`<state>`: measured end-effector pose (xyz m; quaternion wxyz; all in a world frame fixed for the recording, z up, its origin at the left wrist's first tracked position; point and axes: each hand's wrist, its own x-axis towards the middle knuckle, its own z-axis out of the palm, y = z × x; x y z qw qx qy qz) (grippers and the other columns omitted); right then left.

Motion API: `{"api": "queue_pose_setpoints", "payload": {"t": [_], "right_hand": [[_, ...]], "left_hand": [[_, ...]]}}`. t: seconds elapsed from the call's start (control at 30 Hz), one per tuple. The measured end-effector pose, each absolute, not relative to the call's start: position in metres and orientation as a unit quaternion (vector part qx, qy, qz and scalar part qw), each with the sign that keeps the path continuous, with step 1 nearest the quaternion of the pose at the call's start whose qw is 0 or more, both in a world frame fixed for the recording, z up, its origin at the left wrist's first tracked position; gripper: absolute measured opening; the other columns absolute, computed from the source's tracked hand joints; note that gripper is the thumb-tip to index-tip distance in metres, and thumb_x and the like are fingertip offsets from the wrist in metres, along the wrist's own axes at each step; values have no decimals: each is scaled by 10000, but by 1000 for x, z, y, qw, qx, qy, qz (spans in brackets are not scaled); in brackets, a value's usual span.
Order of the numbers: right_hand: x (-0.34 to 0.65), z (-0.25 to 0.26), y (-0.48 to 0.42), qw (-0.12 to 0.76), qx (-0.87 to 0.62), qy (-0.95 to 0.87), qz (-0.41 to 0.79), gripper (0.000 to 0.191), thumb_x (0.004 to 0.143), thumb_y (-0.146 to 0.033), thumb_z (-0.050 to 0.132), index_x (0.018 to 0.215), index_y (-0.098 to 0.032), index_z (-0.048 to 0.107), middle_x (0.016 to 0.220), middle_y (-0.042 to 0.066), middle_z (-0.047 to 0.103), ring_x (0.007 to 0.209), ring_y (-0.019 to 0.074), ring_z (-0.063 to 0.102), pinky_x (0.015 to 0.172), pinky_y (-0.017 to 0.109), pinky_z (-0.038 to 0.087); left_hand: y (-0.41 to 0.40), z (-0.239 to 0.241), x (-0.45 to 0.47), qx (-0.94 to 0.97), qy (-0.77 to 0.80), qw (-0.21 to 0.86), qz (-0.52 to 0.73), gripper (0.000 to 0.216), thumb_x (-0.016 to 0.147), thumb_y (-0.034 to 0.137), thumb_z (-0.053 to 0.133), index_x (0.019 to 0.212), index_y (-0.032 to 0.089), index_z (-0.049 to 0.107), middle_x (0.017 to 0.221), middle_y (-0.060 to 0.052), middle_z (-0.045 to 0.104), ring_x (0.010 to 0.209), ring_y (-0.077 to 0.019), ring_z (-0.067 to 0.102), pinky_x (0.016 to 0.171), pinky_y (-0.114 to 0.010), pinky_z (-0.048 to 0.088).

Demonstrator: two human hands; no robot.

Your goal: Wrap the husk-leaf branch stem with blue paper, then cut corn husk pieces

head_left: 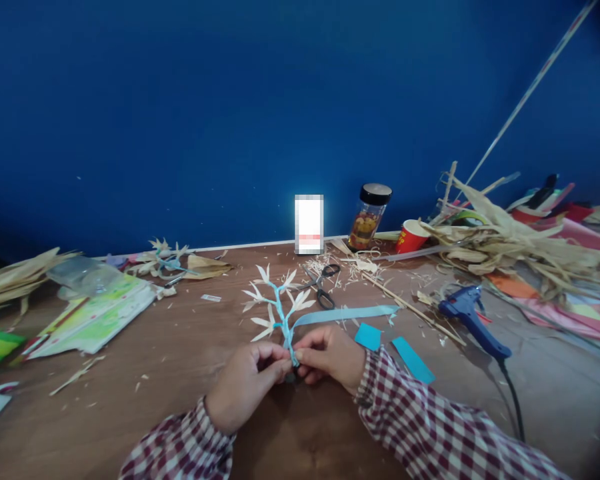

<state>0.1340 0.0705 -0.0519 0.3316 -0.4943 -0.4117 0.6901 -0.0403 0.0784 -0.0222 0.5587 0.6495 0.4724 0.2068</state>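
Note:
Both hands meet at the lower stem of a craft flower branch (280, 303), which has a light-blue wrapped stem and several pale, pointed husk flowers. My left hand (250, 377) pinches the stem's lower end from the left. From the right, my right hand (327, 357) has thumb and fingers closed at the same spot, where a light-blue paper strip (347, 315) meets the stem. The strip's free end stretches to the right over the table. Fingertips hide the very bottom of the stem. Black-handled scissors (325, 287) lie just behind the branch.
Two blue paper pieces (413, 359) lie right of my hands, near a blue glue gun (475, 320) with its cord. Behind stand a lidded jar (369, 217) and a red paper cup (413, 237). Dried husks (525, 233) pile at right; a green-white packet (95, 317) lies left.

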Motion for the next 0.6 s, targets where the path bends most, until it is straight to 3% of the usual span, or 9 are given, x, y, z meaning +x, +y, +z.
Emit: {"api": "queue_pose_setpoints", "payload": {"t": [0.37, 0.6], "right_hand": [[130, -52, 69, 334, -514, -433, 661, 179, 665, -269, 637, 785, -138, 619, 558, -13, 624, 414, 69, 544, 403, 179, 459], [122, -47, 65, 353, -560, -490, 567, 69, 627, -171, 581, 689, -144, 569, 489, -52, 540, 368, 67, 499, 336, 148, 382]], "left_hand": [[75, -26, -36, 678, 503, 493, 210, 201, 724, 289, 545, 730, 150, 690, 698, -57, 688, 655, -180, 589, 600, -240, 425], [69, -29, -27, 698, 518, 438, 227, 230, 729, 262, 522, 791, 169, 722, 724, -51, 713, 662, -192, 623, 606, -248, 438]]}}
